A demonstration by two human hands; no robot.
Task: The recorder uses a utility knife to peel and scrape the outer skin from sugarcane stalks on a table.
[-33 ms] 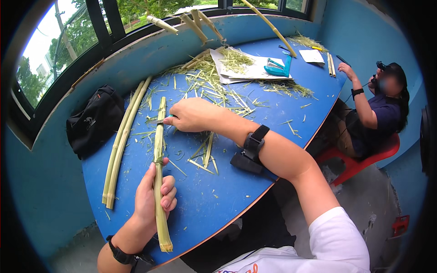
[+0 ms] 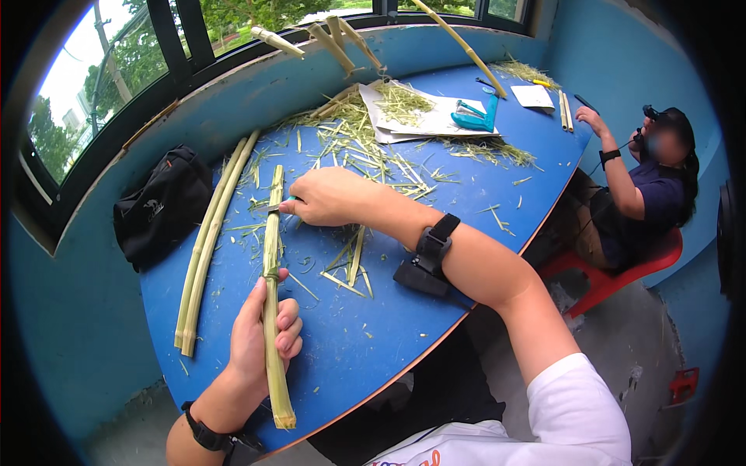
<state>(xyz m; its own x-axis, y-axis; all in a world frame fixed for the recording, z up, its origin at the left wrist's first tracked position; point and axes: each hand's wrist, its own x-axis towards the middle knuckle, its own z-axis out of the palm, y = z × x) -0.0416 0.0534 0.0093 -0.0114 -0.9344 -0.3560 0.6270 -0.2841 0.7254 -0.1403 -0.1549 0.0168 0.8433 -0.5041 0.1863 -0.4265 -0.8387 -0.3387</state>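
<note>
My left hand (image 2: 268, 326) is wrapped round a pale green bamboo stalk (image 2: 271, 252), just below its ringed node. The stalk points away from me, its near cut end beyond the table's front edge. Around a small knife (image 2: 273, 207) my right hand (image 2: 330, 196) is closed; a bit of teal handle shows by the thumb. The short blade lies across the stalk's upper part, which looks scraped and streaked. Most of the knife's handle is hidden in the fist. Two longer stalks (image 2: 214, 233) lie side by side to the left of my left hand.
Shavings (image 2: 350, 144) litter the blue table (image 2: 388, 287). Beyond them are white paper (image 2: 385, 133) and a teal tool (image 2: 475, 116). A black bag (image 2: 163, 206) sits at the left; cut stalks (image 2: 330, 46) stand by the window. A person (image 2: 649, 171) sits at the right.
</note>
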